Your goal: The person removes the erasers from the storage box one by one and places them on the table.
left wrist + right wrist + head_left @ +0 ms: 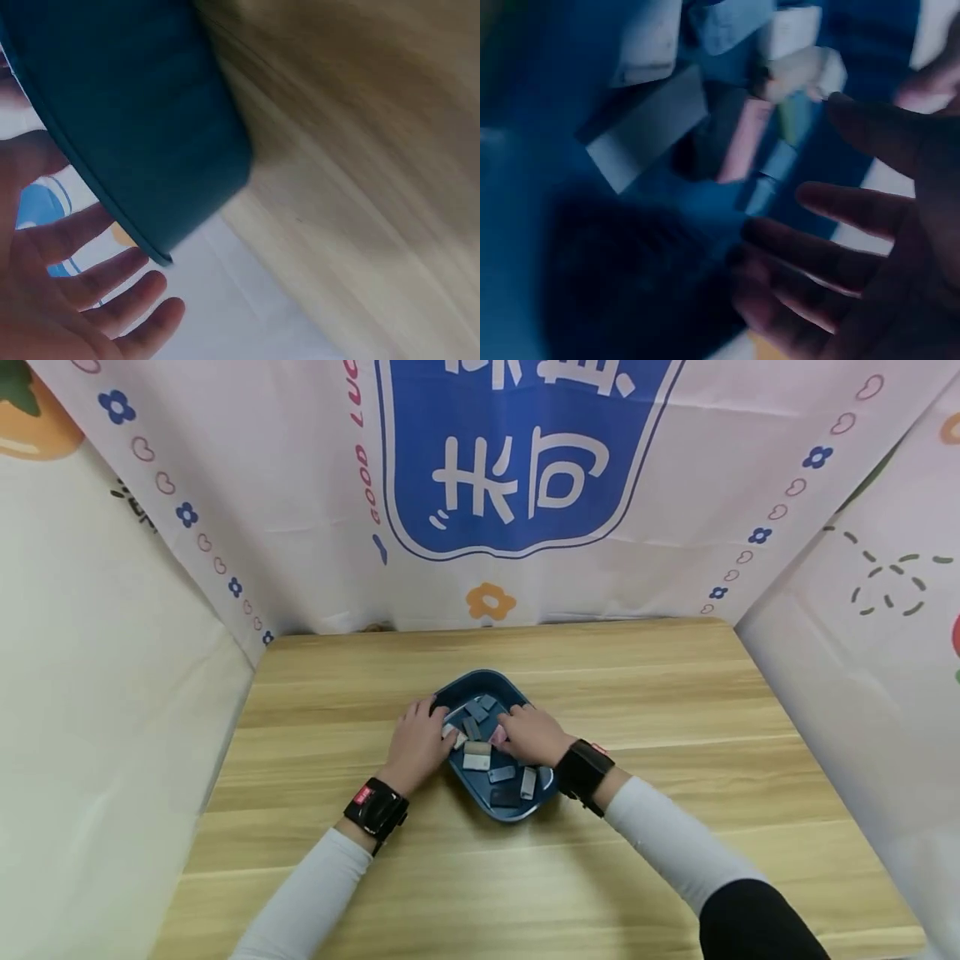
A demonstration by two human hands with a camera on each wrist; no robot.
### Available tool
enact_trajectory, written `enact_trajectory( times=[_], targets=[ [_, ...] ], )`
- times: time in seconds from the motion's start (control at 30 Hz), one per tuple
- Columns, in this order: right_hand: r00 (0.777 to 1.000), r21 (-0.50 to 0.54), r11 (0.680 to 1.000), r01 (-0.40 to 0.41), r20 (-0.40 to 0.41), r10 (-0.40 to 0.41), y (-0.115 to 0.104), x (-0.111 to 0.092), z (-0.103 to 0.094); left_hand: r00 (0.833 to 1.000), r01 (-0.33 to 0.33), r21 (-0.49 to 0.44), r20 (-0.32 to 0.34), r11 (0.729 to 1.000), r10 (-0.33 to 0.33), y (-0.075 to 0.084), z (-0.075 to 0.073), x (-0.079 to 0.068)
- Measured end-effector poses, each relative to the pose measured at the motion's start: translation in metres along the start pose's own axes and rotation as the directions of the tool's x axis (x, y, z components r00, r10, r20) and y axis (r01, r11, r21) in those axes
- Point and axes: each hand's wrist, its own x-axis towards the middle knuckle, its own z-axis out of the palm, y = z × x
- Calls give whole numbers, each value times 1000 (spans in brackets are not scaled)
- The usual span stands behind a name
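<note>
A dark blue rounded tray (pixel 480 681) stands on the table with several small eraser-like blocks in it, mostly grey, blue and white. My left hand (pixel 420 739) is at its left rim, fingers loosely spread, the thumb near a white piece (pixel 454 737). Seen from the left wrist, fingertips lie right at the rim of the tray (pixel 150 135). Over the right rim reaches my right hand (pixel 534 735), its fingertips close to a pink block (pixel 498 736). In the right wrist view its fingers (pixel 840 251) are extended above the blocks, holding nothing visible.
Under the tray is a wood-grain table (pixel 360 868). A printed white cloth (pixel 300 527) hangs along the far edge, and pale sheets close off both sides. Inside the tray, a beige-and-white block (pixel 477 756) lies mid-left and a dark block (pixel 505 797) near the front.
</note>
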Motion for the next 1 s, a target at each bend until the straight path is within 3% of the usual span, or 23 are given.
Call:
enact_trajectory(
  times=[0.13,0.2,0.47,0.63,0.73,0.83,0.93,1.0],
  targets=[
    [989,8,997,-80,123,78,3,12,12,999,27,-35,-30,999,-28,-8,0,-6],
    [986,10,996,-93,137,91,4,16,21,999,43,-54,-29,998,-44,-12,-1,-9],
    [997,-54,997,-54,-49,52,7,30,47,996,14,-126,-89,992,-26,-25,-1,-19],
    [993,-69,994,-79,-92,72,8,30,50,994,6,-121,-108,993,-19,-24,3,-17],
    [990,-12,997,-81,-114,79,7,24,41,994,14,-128,-106,992,-28,-25,4,-18],
    [982,112,988,-107,-141,122,12,13,17,995,20,-144,-96,989,-34,-26,4,-18],
    [964,242,959,-149,-182,196,32,0,-14,994,19,-150,-100,988,-34,-28,3,-18],
    [946,265,948,-175,-221,236,53,-12,-25,994,15,-151,-109,988,-32,-29,2,-18]
  ],
)
